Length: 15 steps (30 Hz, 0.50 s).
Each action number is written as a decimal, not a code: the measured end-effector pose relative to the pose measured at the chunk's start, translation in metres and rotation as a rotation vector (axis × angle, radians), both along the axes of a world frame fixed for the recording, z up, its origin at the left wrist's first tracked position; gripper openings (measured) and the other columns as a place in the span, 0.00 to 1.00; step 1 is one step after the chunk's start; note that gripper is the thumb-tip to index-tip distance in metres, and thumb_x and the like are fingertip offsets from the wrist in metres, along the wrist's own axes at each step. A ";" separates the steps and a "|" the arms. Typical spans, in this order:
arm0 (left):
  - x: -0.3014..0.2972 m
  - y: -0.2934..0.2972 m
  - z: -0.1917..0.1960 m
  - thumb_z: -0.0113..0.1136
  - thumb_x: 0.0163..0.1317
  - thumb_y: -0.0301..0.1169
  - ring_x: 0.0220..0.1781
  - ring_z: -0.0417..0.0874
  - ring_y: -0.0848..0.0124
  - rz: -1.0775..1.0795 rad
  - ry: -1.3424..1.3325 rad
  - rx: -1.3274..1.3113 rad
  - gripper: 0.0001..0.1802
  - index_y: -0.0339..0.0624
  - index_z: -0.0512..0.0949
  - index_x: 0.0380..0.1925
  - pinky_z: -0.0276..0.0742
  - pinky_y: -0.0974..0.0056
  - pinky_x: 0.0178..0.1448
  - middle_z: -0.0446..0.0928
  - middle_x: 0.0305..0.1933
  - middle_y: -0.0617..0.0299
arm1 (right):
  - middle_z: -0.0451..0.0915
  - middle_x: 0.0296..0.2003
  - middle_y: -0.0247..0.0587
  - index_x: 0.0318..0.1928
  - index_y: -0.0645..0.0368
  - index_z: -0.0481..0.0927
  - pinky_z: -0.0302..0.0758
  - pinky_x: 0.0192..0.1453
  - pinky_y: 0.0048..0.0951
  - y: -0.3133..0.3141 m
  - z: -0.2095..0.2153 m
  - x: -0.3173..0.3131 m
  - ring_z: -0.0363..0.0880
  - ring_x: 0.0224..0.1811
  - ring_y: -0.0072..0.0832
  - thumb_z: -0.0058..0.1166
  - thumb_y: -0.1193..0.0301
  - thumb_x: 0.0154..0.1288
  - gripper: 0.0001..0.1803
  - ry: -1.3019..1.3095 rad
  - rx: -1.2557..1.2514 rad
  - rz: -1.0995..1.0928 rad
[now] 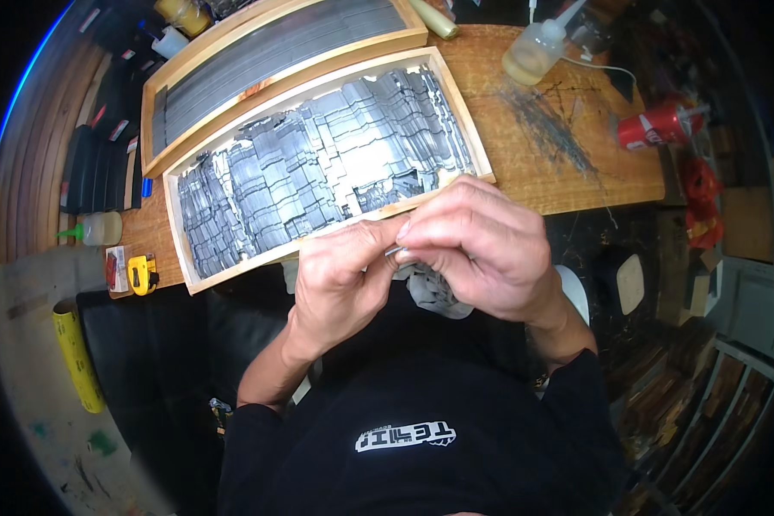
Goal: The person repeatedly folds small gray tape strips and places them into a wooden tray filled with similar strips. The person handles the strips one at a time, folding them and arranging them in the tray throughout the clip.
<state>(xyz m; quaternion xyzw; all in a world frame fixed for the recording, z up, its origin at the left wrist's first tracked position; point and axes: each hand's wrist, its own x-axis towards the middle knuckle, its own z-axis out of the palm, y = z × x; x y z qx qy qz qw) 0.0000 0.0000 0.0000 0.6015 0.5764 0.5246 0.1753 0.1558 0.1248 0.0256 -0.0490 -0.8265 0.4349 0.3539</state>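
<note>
Grey metal strip (397,253) pinched between left hand (340,279) and right hand (477,249), mid-frame, below the wooden tray (181,230).

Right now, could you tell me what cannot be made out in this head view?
- Small grey piece: mostly covered by the fingertips of the left hand and right hand; shape unclear.
- Grey stack below the hands: largely hidden by them.
- Near rim of the wooden tray: partly covered by the hands.
</note>
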 end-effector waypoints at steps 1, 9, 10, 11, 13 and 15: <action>-0.003 0.001 -0.001 0.67 0.58 0.13 0.37 0.94 0.60 0.003 0.007 -0.028 0.18 0.37 0.88 0.48 0.86 0.64 0.42 0.90 0.38 0.49 | 0.88 0.42 0.44 0.47 0.60 0.90 0.83 0.45 0.28 0.003 -0.004 -0.003 0.87 0.41 0.33 0.71 0.85 0.60 0.15 0.007 -0.011 0.006; 0.002 -0.013 0.006 0.67 0.64 0.16 0.33 0.91 0.70 -0.111 -0.192 -0.241 0.08 0.32 0.89 0.43 0.84 0.69 0.40 0.89 0.34 0.53 | 0.80 0.33 0.33 0.40 0.63 0.91 0.74 0.33 0.24 -0.018 -0.007 0.004 0.77 0.31 0.20 0.73 0.82 0.59 0.09 -0.072 -0.285 -0.045; 0.005 -0.021 0.005 0.67 0.67 0.18 0.35 0.90 0.72 -0.178 -0.365 -0.360 0.07 0.31 0.88 0.44 0.85 0.69 0.42 0.90 0.35 0.55 | 0.80 0.33 0.34 0.40 0.63 0.90 0.74 0.34 0.23 -0.025 -0.011 0.010 0.78 0.32 0.19 0.74 0.82 0.59 0.09 -0.151 -0.370 -0.057; 0.006 -0.027 -0.001 0.67 0.70 0.20 0.38 0.89 0.75 -0.243 -0.539 -0.477 0.07 0.31 0.88 0.45 0.85 0.70 0.44 0.90 0.37 0.57 | 0.81 0.33 0.36 0.40 0.64 0.90 0.73 0.35 0.21 -0.031 -0.023 0.015 0.78 0.33 0.18 0.75 0.82 0.59 0.09 -0.231 -0.454 -0.068; 0.011 -0.036 -0.039 0.68 0.72 0.26 0.41 0.90 0.74 -0.292 -0.956 -0.649 0.10 0.32 0.87 0.49 0.84 0.71 0.41 0.90 0.40 0.55 | 0.82 0.31 0.33 0.42 0.68 0.87 0.71 0.32 0.15 -0.048 -0.056 0.019 0.75 0.26 0.14 0.68 0.79 0.69 0.05 -0.364 -0.927 -0.078; 0.005 -0.034 -0.059 0.65 0.74 0.27 0.41 0.92 0.68 -0.227 -1.071 -0.913 0.11 0.33 0.87 0.51 0.87 0.69 0.42 0.90 0.42 0.51 | 0.82 0.28 0.30 0.43 0.68 0.87 0.70 0.30 0.13 -0.047 -0.089 0.021 0.75 0.24 0.12 0.63 0.75 0.75 0.07 -0.436 -1.212 0.040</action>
